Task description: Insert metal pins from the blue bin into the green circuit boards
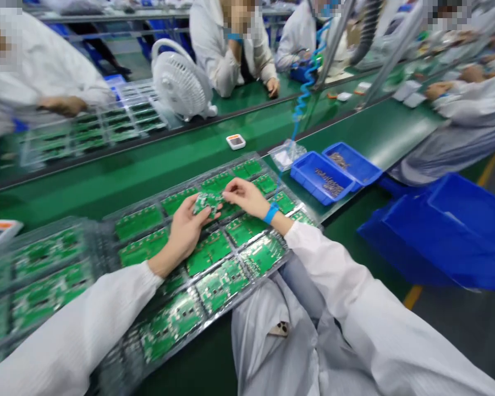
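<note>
A small green circuit board (207,204) is held in my left hand (188,223), its fingers wrapped round the board's edges. My right hand (249,199), with a blue band at the wrist, is at the board's right edge, thumb and fingertips pinched together; whatever lies between them is too small to make out. Both hands are above a clear plastic tray (192,283) whose compartments hold green circuit boards. The tray lies aslant on the green table, its near edge by my lap.
Another tray of boards (51,275) is at the left. Two blue bins with small parts (322,177) stand right of the tray, near a coiled blue cord (300,104). Beyond are a white fan (181,82) and several people in white coats. A large blue container (441,231) is at right.
</note>
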Demonstrator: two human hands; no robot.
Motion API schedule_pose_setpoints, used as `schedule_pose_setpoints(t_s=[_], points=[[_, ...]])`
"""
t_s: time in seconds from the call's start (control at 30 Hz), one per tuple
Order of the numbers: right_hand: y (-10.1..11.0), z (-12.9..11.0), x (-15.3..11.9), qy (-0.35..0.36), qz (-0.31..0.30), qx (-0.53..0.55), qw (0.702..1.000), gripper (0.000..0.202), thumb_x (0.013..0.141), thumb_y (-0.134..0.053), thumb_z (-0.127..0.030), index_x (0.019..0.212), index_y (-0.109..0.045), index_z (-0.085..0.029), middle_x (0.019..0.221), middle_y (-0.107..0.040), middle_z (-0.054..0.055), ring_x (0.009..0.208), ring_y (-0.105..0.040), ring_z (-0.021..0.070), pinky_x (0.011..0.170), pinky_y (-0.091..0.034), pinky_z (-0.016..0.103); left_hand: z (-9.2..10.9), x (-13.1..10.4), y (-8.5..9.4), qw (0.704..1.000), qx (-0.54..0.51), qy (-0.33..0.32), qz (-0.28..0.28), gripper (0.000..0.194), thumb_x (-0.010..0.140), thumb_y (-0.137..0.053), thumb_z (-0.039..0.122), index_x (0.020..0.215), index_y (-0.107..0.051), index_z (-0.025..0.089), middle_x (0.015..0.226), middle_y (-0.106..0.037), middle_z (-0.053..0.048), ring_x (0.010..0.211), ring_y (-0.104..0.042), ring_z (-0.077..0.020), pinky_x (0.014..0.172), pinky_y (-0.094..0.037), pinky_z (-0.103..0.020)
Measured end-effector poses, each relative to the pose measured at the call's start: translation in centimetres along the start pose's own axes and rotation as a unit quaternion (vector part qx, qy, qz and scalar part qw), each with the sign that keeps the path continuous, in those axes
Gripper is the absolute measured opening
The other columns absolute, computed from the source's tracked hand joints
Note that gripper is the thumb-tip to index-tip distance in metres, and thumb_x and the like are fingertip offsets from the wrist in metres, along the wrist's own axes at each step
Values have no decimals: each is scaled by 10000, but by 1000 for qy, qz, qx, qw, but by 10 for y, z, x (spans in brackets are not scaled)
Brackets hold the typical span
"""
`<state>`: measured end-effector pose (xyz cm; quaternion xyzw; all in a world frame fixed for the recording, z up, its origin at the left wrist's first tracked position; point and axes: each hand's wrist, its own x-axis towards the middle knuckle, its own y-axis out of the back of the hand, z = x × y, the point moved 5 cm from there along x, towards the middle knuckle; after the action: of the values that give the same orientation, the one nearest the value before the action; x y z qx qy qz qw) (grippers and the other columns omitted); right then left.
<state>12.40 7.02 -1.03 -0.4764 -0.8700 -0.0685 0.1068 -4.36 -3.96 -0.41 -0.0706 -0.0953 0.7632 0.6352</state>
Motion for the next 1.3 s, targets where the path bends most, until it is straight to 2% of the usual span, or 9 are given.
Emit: schedule_pose_setpoints(t_s=[0.1,0.3,0.4,0.5,0.6,0.9,1.03,1.2,1.3], points=[[3,6,2,1,-12,25,1000,451,866,-903,-543,985,-638,-198,917,-723,6,798,-703,146,776,-601,283,-4,2,1,1000,-2,-1,-8,602,808,-985,406,1311,-693,251,1310,-810,-59,1052,-846,-234,947,-740,-404],[8,3,0,19,-16,-26,999,464,956,-814,-561,1234,-793,-190,1093,-796,75,938,-734,188,901,-636,341,-6,3,2,999,11,-8,-38,577,887,-936,397,1373,-653,268,1462,-754,-82,1147,-837,-253,1002,-732,-436],[12,-2,-1,55,10,-85,995,429,994,-769,-583,1173,-846,-202,1181,-792,100,1097,-725,232,952,-623,362,-6,3,3,999,20,-10,-41,552,910,-919,388,1378,-651,271,1486,-737,-85,1172,-836,-261,1014,-729,-449],[14,-1,-1,72,27,-118,990,432,1008,-757,-597,1148,-856,-200,1110,-774,92,1009,-714,221,919,-608,366,-7,4,4,999,24,-8,-37,531,913,-919,384,1362,-660,266,1488,-736,-86,1173,-836,-261,1016,-727,-439],[11,1,0,70,15,-94,993,420,1017,-749,-576,1147,-832,-185,1090,-788,87,952,-721,213,909,-598,371,-7,4,4,999,22,-6,-38,527,907,-925,382,1348,-663,262,1486,-738,-87,1170,-836,-259,1010,-728,-429],[8,2,2,29,3,-21,999,486,928,-819,-609,1166,-798,-186,1156,-806,89,1099,-742,225,999,-611,360,-6,3,3,999,18,-5,-29,536,886,-943,388,1339,-684,265,1454,-763,-81,1141,-842,-248,1003,-731,-422],[8,0,1,31,5,-14,999,500,882,-880,-606,1145,-802,-188,1113,-807,80,1052,-750,218,1010,-616,365,-6,3,3,999,21,-10,-31,533,889,-934,387,1339,-676,264,1486,-743,-80,1135,-842,-240,999,-732,-412],[9,0,1,24,11,-23,999,508,893,-848,-671,1059,-808,-192,1086,-827,78,1061,-761,238,1018,-627,395,-7,4,4,999,31,-17,-36,527,902,-924,406,1339,-660,276,1548,-704,-79,1154,-837,-241,995,-732,-402],[8,0,1,25,5,-24,999,487,885,-862,-646,1047,-809,-191,1093,-833,78,1062,-769,239,1019,-634,399,-7,4,4,998,37,-18,-43,529,915,-916,414,1350,-648,277,1539,-706,-86,1174,-834,-249,1013,-726,-416]])
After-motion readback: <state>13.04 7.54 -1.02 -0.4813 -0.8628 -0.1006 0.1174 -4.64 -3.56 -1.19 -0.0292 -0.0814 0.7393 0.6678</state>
